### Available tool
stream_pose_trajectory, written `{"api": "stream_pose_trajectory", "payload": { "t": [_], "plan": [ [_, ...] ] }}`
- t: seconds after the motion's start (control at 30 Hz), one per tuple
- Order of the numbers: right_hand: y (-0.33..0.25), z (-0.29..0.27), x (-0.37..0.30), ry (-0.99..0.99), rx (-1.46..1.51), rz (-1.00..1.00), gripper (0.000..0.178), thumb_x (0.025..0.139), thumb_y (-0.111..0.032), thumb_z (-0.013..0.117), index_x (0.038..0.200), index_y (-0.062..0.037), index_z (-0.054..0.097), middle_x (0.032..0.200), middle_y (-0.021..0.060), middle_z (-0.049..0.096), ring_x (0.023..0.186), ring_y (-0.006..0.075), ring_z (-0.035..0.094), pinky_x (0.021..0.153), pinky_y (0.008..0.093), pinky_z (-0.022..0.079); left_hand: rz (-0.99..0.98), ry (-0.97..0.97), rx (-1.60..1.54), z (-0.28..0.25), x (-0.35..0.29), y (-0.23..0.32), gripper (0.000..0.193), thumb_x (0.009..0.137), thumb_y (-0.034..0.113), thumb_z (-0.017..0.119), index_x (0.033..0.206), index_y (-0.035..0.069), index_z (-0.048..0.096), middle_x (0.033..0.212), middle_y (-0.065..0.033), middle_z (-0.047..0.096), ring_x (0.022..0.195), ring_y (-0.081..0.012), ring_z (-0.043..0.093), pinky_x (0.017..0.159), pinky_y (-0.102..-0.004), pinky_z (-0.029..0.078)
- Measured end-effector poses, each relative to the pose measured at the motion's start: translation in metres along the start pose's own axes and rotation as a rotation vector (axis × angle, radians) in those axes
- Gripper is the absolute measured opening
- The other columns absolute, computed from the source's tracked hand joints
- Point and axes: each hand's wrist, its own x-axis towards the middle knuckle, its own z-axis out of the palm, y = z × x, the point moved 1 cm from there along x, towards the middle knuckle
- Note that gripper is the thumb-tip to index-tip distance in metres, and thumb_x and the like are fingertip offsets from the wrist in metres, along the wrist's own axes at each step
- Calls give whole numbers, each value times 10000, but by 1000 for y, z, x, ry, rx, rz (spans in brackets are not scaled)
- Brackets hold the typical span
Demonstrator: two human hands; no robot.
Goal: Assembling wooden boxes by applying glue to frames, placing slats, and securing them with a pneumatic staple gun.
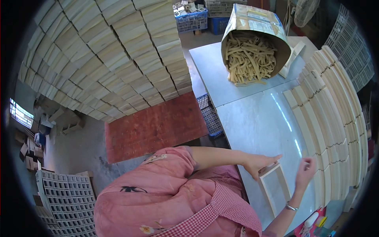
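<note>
The wooden frame (267, 193) lies on the tabletop (252, 118), at the edge nearest the person, and its far end is in the left hand (258, 164). That hand is clamped on the corner, with the index finger reaching along the short end rail. The frame's long axis runs from this hand down the view, leaning slightly right, and its near end passes behind the right forearm. From the right hand (306, 170), the frame lies to the left and lower in the view; the left hand is the nearer, already touching it. The right hand is raised with its fingers curled, apart from the frame, between it and the stacked pale slats (339, 122); it is blurred, so I cannot tell whether the fingertips meet or pinch something small. Counted out, there is one frame between the arms, one bracelet (291, 207) on the right wrist, one open bag (256, 19) tipped on its side at the table's far end, one red board (154, 128) on the floor and one fan (306, 12) behind. The slats and the bag's pale strips (250, 59) are too many to count.
</note>
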Motion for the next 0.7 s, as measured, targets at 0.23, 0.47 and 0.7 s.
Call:
{"api": "stream_pose_trajectory", "payload": {
  "t": [0.23, 0.47, 0.7],
  "plan": [
    [-52, 24, -54, -645, 86, -45, 70, 843, 17, 607, 891, -32, 594, 734, 45, 576, 601, 145, 467, 588, 289, 429, -32, -40, -23, 4, -1, 9, 1185, 580, 36, 882, 1570, 27, 232, 1143, -173, 647, 767, -279, 636, 676, -327, 545],
    [-59, 8, -75, -400, -150, -292, 132, 864, -108, 666, 955, -14, 645, 805, 122, 667, 660, 290, 595, 639, 390, 479, 197, 185, 410, 8, 5, -15, 764, 460, 264, 926, 1123, 56, 607, 1020, -131, 678, 897, -394, 608, 937, -461, 472],
    [-104, 6, -139, -623, -262, -70, 153, 924, -189, 639, 945, -43, 682, 863, 112, 675, 709, 297, 620, 666, 380, 493, 97, 57, 603, -5, 11, -2, 1018, 492, 400, 929, 1349, 44, 511, 1239, -143, 631, 1100, -342, 568, 1039, -459, 401]
  ]
}}
